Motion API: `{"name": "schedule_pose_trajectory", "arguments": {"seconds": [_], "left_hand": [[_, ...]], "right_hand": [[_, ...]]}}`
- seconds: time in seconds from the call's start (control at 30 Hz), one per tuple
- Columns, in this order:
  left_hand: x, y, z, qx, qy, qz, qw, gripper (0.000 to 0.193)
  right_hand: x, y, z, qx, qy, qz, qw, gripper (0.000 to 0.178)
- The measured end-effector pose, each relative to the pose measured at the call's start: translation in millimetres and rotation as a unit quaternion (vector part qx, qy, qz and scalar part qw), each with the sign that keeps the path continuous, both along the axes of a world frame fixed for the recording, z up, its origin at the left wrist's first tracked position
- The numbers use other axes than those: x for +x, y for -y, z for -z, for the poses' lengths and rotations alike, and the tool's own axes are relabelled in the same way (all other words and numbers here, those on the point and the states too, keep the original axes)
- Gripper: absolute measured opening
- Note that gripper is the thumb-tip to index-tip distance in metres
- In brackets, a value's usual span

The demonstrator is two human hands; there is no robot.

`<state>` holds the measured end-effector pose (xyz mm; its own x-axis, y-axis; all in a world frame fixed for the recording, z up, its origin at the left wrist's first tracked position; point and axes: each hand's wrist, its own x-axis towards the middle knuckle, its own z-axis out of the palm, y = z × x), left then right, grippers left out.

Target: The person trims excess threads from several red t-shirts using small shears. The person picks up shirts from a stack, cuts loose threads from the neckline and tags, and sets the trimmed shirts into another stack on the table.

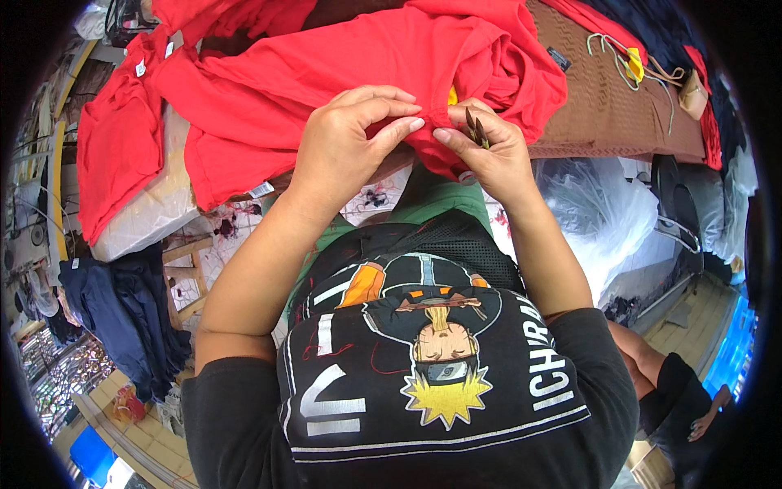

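Note:
A red garment (326,61) lies in folds over the table in front of me. My left hand (350,130) is bent over it, thumb and fingertips drawn close together at a fold; anything between the tips is too small to make out. Just to its right, my right hand (497,155) pinches the garment's edge between thumb and fingers. Small dark thread snips (476,129) are tucked in that same hand, their pointed blades sticking up. A bit of yellow (453,95) shows beside the right fingers.
Another red piece (122,138) hangs over a plastic-wrapped stack at left. Brown patterned cloth (619,122) covers the table's right side, with pale cords (619,61) and a beige pouch (693,96). Clear plastic (595,212) bulges below. A person (680,399) is at lower right.

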<state>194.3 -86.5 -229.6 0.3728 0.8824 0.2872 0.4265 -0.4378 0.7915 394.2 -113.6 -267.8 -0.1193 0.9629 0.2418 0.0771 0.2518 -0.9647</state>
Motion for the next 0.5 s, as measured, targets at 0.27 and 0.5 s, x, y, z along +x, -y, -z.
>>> {"name": "schedule_pose_trajectory", "arguments": {"seconds": [0.27,0.5], "left_hand": [[-4.5,-6.3,-5.4,-0.188,0.05,0.024,0.981,0.021],[3.1,-9.7,0.6,-0.269,0.211,0.077,0.937,0.025]], "right_hand": [[0.9,-1.3,3.1,0.028,0.029,-0.006,0.999,0.022],[0.7,-1.8,-1.8,-0.021,0.07,-0.015,0.997,0.017]]}}
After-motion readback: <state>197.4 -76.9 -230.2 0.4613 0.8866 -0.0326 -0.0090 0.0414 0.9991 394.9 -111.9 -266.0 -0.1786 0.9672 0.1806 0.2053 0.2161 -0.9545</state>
